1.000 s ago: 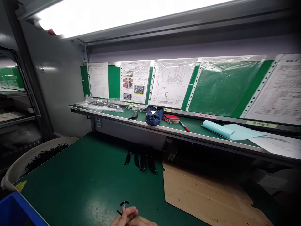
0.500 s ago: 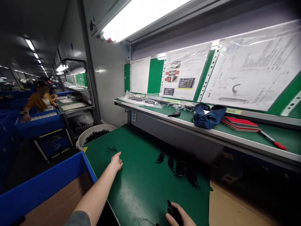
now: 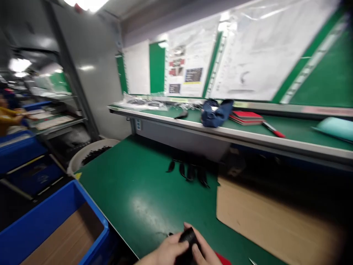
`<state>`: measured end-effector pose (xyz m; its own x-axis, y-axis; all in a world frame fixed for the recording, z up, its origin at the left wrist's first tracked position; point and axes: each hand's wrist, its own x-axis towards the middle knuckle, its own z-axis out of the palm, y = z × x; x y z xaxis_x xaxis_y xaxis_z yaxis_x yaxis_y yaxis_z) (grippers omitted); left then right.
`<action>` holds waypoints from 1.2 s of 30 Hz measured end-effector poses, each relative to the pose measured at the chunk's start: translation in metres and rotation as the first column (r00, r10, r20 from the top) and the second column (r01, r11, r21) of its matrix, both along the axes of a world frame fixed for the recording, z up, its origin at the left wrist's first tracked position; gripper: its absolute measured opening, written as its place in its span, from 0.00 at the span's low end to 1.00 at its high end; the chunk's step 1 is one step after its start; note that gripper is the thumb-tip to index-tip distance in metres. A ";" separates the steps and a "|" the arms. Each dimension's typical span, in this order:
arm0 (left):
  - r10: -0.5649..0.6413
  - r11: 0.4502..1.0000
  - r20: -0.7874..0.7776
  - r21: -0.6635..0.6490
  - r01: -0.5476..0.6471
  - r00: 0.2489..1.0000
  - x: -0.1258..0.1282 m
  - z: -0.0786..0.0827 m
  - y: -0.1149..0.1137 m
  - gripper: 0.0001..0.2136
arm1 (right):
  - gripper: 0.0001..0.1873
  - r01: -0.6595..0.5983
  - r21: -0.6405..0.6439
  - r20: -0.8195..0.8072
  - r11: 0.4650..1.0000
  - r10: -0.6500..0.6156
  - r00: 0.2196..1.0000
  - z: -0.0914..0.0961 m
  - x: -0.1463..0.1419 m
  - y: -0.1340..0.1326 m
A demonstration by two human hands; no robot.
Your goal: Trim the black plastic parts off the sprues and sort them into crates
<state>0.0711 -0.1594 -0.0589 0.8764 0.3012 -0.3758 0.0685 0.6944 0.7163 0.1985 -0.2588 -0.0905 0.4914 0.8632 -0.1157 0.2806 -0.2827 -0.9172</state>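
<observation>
Both hands meet at the bottom edge of the view over the green bench top [image 3: 132, 184]. My left hand [image 3: 165, 250] and my right hand [image 3: 205, 250] are closed together around a small black plastic part [image 3: 188, 235]. Several black curved parts [image 3: 190, 172] lie in a row farther back on the bench. The picture is blurred by motion.
A blue crate [image 3: 55, 224] with a cardboard floor stands at the lower left. A white bin [image 3: 82, 156] of black scraps sits beside the bench. A cardboard sheet [image 3: 264, 221] covers the right. On the shelf [image 3: 248, 138] are a navy pouch [image 3: 216, 112], red notebooks [image 3: 246, 117], a red pen [image 3: 273, 129]. Another person [image 3: 8, 114] works far left.
My left arm, stretched out toward the bench's far left corner, has come back to join my right hand on the black part. The view swung right and down.
</observation>
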 end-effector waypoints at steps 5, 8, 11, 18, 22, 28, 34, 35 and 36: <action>-0.124 0.977 -0.019 -0.176 0.119 0.992 -0.016 0.010 -0.016 0.26 | 0.26 0.458 -0.133 0.546 0.879 -0.321 0.774 0.003 0.065 -0.066; -0.230 0.940 -0.034 -0.266 0.212 0.973 -0.015 0.022 -0.021 0.29 | 0.21 0.650 -0.176 0.636 0.739 -0.418 0.648 -0.008 0.095 -0.113; -0.283 0.917 -0.043 -0.306 0.257 0.958 -0.011 0.031 -0.029 0.27 | 0.14 0.654 -0.182 0.634 0.734 -0.421 0.649 -0.020 0.104 -0.138; -0.323 0.946 -0.195 -0.061 0.317 0.926 0.001 0.035 -0.040 0.18 | 0.16 0.437 -0.116 0.469 0.892 -0.339 0.816 0.013 0.078 -0.129; -0.380 0.879 -0.278 0.188 0.438 0.882 0.005 0.046 -0.043 0.19 | 0.13 0.097 -0.082 0.475 0.992 -0.046 0.879 0.062 0.042 -0.120; -0.494 0.742 -0.344 0.312 0.594 0.798 0.004 0.076 -0.047 0.20 | 0.17 -0.191 -0.191 0.709 0.963 0.270 0.651 0.096 0.020 -0.113; -0.495 0.749 -0.350 0.293 0.595 0.795 0.000 0.085 -0.051 0.20 | 0.32 -0.143 -0.267 0.799 0.953 0.302 0.520 0.095 0.025 -0.112; -0.500 0.746 -0.344 0.294 0.597 0.795 0.000 0.086 -0.051 0.20 | 0.32 -0.147 -0.268 0.804 0.952 0.305 0.510 0.095 0.025 -0.111; -0.509 0.739 -0.338 0.300 0.603 0.792 0.000 0.086 -0.052 0.20 | 0.33 -0.151 -0.266 0.808 0.952 0.306 0.503 0.095 0.025 -0.111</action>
